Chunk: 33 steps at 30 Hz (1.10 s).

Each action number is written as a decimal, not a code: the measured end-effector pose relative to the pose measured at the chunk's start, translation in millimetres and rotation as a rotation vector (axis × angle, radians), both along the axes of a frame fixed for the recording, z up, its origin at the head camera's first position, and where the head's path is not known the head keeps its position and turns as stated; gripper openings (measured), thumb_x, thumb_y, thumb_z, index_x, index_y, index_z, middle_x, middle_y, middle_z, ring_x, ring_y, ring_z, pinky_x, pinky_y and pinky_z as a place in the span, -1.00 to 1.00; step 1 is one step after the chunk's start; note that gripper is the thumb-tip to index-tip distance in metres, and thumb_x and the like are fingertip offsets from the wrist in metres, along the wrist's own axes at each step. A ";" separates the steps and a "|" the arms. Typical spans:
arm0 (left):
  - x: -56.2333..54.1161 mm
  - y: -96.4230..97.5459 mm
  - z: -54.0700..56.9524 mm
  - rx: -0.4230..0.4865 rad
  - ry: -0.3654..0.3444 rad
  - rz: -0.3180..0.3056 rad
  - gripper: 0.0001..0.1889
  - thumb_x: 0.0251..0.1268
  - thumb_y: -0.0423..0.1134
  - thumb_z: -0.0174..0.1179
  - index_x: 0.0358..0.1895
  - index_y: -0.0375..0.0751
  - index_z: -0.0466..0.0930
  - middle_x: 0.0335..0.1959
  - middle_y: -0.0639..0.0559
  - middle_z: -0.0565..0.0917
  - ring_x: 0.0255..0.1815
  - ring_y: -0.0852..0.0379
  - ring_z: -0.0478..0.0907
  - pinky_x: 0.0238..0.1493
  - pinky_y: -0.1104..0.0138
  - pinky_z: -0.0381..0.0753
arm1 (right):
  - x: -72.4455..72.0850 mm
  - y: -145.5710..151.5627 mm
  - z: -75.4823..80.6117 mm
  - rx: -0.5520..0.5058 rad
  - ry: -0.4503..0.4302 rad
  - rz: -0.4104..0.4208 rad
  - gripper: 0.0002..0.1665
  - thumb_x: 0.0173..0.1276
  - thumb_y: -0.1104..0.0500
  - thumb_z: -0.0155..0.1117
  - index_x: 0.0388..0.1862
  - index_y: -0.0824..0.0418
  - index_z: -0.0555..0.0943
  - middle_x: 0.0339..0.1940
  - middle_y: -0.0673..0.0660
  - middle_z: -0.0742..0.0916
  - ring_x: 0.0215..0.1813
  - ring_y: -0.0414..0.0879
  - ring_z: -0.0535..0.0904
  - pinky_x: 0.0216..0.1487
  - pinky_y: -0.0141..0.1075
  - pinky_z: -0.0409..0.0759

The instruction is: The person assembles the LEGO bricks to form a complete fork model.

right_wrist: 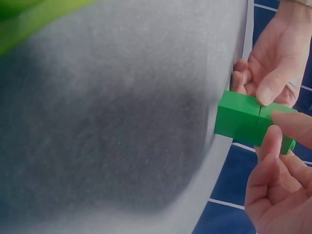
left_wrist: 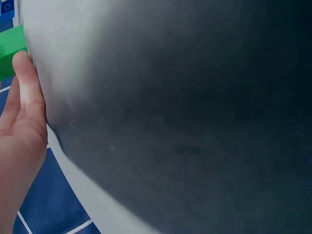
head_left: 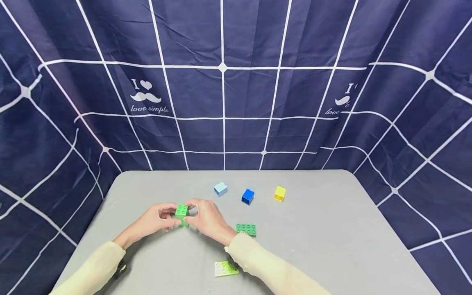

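Observation:
Two green toy building bricks [head_left: 182, 211], one stacked on the other, stand upright between both hands at the left of the table. My left hand [head_left: 155, 219] pinches the stack from the left, its thumb on the near side. From the other side my right hand [head_left: 210, 217] grips it between thumb and fingers. A thin seam between the two green bricks [right_wrist: 239, 114] shows in the right wrist view, where the right fingers lie on the studded brick. Only part of the green stack [left_wrist: 12, 46] enters the left wrist view, at its edge.
Light blue [head_left: 220, 189], dark blue [head_left: 248, 196] and yellow bricks [head_left: 280, 193] lie toward the back of the grey table [head_left: 313, 246]. A flat green brick [head_left: 246, 228] sits beside the right forearm. Partly under the right sleeve is a lime brick [head_left: 225, 268]. Dark blue curtains [head_left: 243, 94] enclose the table.

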<state>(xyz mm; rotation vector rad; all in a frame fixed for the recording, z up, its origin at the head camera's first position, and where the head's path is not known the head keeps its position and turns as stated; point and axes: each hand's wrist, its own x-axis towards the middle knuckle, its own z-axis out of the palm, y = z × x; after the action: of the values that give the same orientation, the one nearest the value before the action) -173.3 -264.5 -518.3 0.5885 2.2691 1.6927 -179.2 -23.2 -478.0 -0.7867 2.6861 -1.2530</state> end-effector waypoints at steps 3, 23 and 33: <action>-0.8 0.8 0.1 0.016 -0.001 -0.015 -0.65 0.42 -0.41 0.46 0.19 -0.41 0.67 -0.24 -0.22 0.76 -0.43 0.10 0.65 -0.41 0.28 0.70 | -0.3 0.6 0.6 0.000 -0.012 0.000 -0.62 0.35 0.24 0.65 0.14 0.12 0.81 0.03 0.00 0.86 -0.48 -0.38 0.57 -0.38 -0.43 0.56; 0.4 2.4 -3.9 0.022 0.072 0.016 -0.78 0.35 -0.47 0.49 0.00 -0.33 0.74 -0.26 -0.17 0.77 -0.33 0.15 0.67 -0.42 0.23 0.73 | -2.9 2.9 1.9 0.069 0.104 0.048 -0.66 0.32 0.17 0.69 0.06 0.04 0.83 -0.08 -0.07 0.86 -0.03 -0.19 0.75 -0.09 -0.38 0.61; -0.5 5.8 -1.5 0.014 0.079 0.045 -0.75 0.34 -0.45 0.50 0.03 -0.37 0.75 -0.28 -0.13 0.77 -0.36 0.17 0.65 -0.42 0.29 0.68 | -7.9 5.5 3.2 0.083 0.044 0.034 -0.63 0.31 0.16 0.70 0.07 0.02 0.80 -0.08 -0.06 0.85 -0.01 -0.09 0.75 -0.04 -0.32 0.61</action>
<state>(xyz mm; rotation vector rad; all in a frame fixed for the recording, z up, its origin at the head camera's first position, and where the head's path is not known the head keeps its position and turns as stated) -173.8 -258.7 -519.9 0.6228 2.3441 1.7364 -187.1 -17.7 -474.8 -0.8550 2.7263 -1.1218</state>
